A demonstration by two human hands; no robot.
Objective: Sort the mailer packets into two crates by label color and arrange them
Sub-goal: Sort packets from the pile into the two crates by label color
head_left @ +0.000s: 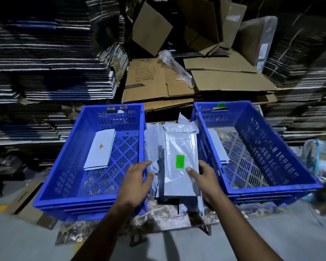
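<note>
A pile of grey mailer packets (152, 146) lies on a low table between two blue crates. The top packet (179, 147) carries a green label. My right hand (205, 178) grips that packet at its right edge, thumb on top just below the label. My left hand (137, 178) rests with straight fingers on the pile's left side. The left crate (64, 178) has an orange tag on its far rim and holds one packet with an orange label (100, 149). The right crate (267, 183) has a green tag on its far rim and holds one packet (217, 146) against its left wall.
Flattened cardboard boxes (196, 80) and a crumpled plastic wrap (175, 66) lie behind the crates. Tall stacks of folded cartons (45, 53) rise at left and right. The marbled tabletop (158, 217) ends just in front of the crates, with grey floor below.
</note>
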